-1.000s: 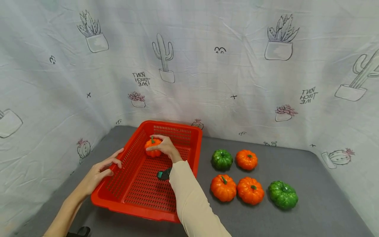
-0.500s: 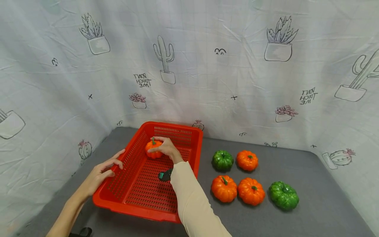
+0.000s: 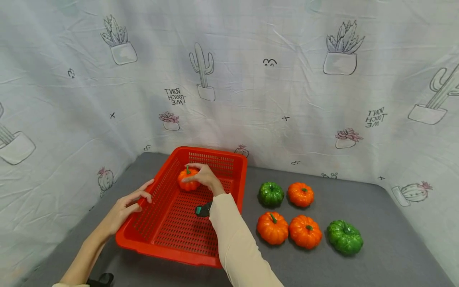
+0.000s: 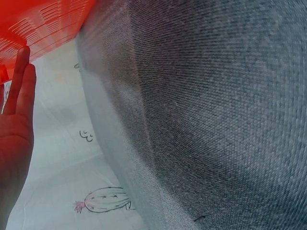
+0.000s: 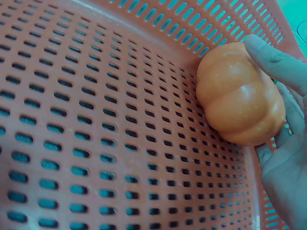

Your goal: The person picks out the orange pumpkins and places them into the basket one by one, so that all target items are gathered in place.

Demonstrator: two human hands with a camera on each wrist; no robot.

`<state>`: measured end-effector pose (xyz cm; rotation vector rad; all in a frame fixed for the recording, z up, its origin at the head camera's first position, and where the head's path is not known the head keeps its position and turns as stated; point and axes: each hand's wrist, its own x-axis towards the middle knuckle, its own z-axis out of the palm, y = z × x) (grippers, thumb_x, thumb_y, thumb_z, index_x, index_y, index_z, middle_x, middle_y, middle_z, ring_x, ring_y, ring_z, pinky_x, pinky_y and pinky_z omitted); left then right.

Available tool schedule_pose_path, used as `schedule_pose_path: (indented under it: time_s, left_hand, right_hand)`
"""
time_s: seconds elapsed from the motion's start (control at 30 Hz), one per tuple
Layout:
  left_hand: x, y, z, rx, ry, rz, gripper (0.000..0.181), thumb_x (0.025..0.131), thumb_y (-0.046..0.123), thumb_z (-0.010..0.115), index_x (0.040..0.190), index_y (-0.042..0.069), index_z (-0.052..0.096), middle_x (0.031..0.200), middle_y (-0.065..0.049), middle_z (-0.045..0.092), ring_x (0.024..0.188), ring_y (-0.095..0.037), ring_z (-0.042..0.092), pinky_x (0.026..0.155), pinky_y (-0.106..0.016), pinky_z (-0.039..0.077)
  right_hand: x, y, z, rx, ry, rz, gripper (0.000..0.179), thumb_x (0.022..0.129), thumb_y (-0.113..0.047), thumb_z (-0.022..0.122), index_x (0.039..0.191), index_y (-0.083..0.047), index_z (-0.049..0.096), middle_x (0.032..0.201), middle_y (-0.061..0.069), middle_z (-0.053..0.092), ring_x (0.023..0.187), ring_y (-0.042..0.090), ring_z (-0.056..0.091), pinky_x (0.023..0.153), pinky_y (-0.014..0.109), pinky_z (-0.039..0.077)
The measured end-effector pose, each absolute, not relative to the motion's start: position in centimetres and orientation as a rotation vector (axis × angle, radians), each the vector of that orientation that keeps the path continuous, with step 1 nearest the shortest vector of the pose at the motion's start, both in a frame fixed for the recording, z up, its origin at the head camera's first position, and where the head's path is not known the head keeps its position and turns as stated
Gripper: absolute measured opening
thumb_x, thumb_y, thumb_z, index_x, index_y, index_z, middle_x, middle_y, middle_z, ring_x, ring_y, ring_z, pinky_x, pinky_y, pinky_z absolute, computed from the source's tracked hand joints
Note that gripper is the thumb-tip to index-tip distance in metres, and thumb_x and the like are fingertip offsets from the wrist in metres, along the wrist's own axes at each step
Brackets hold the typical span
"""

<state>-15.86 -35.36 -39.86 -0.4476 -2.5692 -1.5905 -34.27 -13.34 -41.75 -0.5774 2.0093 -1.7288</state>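
Note:
A red slotted plastic basket (image 3: 168, 257) stands at the left of the grey table. My left hand (image 3: 123, 209) holds its left rim; in the left wrist view straight fingers (image 4: 26, 88) lie along the basket's outer wall. Inside, near the far left corner, sits a small orange pumpkin (image 5: 240, 96) with a green stem. My right hand (image 3: 204, 177) reaches over the basket and grips this pumpkin, thumb and fingers on opposite sides. In the right wrist view the pumpkin is at the basket floor beside the slotted wall.
Right of the basket lie several more pumpkins: a dark green one (image 3: 271, 194), an orange one (image 3: 301, 194), two nearer orange ones, one with a tall stem (image 3: 272, 228), and a green one (image 3: 345, 237). A white printed curtain (image 3: 244, 79) hangs behind the grey table (image 3: 387, 239).
The head view has shifted slightly. Both hands keep their places, the left on the basket's rim and the right on the orange pumpkin.

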Motion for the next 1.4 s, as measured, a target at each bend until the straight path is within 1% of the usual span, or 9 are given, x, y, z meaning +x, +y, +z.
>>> schedule_pose_path:
  time_s: [0.07,0.17,0.3,0.5,0.73,0.9,1.03,1.27,1.4]
  left_hand:
    - [-16.0,-35.2,-39.8,-0.470,-2.560,-1.595,0.026,0.088,-0.008,0.041,0.104,0.003,0.057,0.155,-0.013,0.027,0.116,-0.005,0.040,0.072,-0.029,0.047]
    - [-16.1,-35.0,-39.8,-0.501,-2.546,-1.603,0.026,0.088,-0.008,0.041,0.104,0.004,0.057,0.154,-0.012,0.027,0.116,-0.005,0.040,0.071,-0.029,0.047]
    - [-16.1,-34.8,-39.8,-0.515,-2.542,-1.594,0.026,0.088,-0.008,0.041,0.104,0.004,0.058,0.155,-0.010,0.028,0.115,-0.004,0.040,0.070,-0.029,0.047]
    - [-16.5,-35.0,-40.0,-0.491,-2.554,-1.595,0.028,0.088,-0.009,0.039,0.104,0.003,0.058,0.155,-0.012,0.026,0.116,-0.005,0.038,0.069,-0.029,0.046]
    - [-16.6,-35.1,-39.6,-0.498,-2.552,-1.568,0.027,0.090,-0.008,0.038,0.105,0.003,0.058,0.155,-0.007,0.028,0.115,-0.004,0.039,0.068,-0.029,0.047]
    - [-16.5,-35.3,-39.5,-0.494,-2.570,-1.538,0.027,0.090,-0.008,0.039,0.105,0.004,0.058,0.155,-0.004,0.028,0.115,-0.002,0.038,0.070,-0.027,0.045]
    - [-16.4,-35.4,-39.5,-0.496,-2.581,-1.517,0.027,0.090,-0.008,0.039,0.105,0.005,0.058,0.155,-0.003,0.029,0.117,-0.001,0.037,0.072,-0.025,0.043]
    - [-16.0,-35.5,-39.6,-0.495,-2.590,-1.506,0.026,0.090,-0.007,0.040,0.105,0.006,0.058,0.155,0.004,0.030,0.117,0.002,0.036,0.072,-0.024,0.042]
    - [-15.9,-35.6,-39.8,-0.521,-2.584,-1.524,0.026,0.090,-0.008,0.041,0.105,0.005,0.058,0.155,0.006,0.029,0.119,0.003,0.035,0.072,-0.024,0.042]
  right_hand:
    - [-34.3,-13.0,-41.3,-0.606,2.040,-1.709,0.061,0.074,-0.005,0.080,0.131,-0.008,0.059,0.137,0.004,0.053,0.112,0.018,0.056,0.092,0.031,0.046]
    - [-34.5,-12.6,-40.9,-0.640,2.087,-1.683,0.064,0.075,-0.005,0.080,0.134,-0.007,0.056,0.141,0.006,0.050,0.126,0.022,0.047,0.101,0.034,0.039]
    - [-34.9,-12.2,-40.5,-0.647,2.107,-1.703,0.068,0.076,-0.005,0.078,0.138,-0.004,0.050,0.142,0.008,0.048,0.134,0.025,0.039,0.105,0.034,0.035]
    - [-35.4,-11.3,-38.9,-0.636,2.092,-1.736,0.068,0.080,-0.010,0.076,0.140,-0.001,0.046,0.144,0.010,0.046,0.133,0.025,0.041,0.103,0.037,0.038]
    - [-35.9,-9.9,-36.2,-0.553,2.149,-1.567,0.065,0.083,-0.024,0.075,0.139,-0.004,0.049,0.141,0.008,0.050,0.130,0.022,0.044,0.103,0.037,0.037]
    - [-36.3,-8.4,-35.0,-0.555,2.036,-1.577,0.060,0.086,-0.019,0.071,0.138,0.001,0.048,0.141,0.010,0.049,0.129,0.022,0.046,0.106,0.037,0.034]
    - [-36.7,-7.2,-34.5,-0.583,1.975,-1.590,0.056,0.090,-0.016,0.067,0.138,0.003,0.046,0.140,0.012,0.050,0.129,0.022,0.046,0.105,0.036,0.035]
    - [-36.6,-5.6,-33.2,-0.671,1.959,-1.543,0.055,0.092,-0.016,0.063,0.138,0.006,0.045,0.145,0.015,0.043,0.129,0.022,0.045,0.107,0.041,0.032]
    - [-36.3,-5.0,-31.8,-0.708,1.962,-1.553,0.052,0.092,-0.016,0.063,0.137,0.004,0.047,0.142,0.013,0.047,0.128,0.022,0.046,0.106,0.041,0.033]
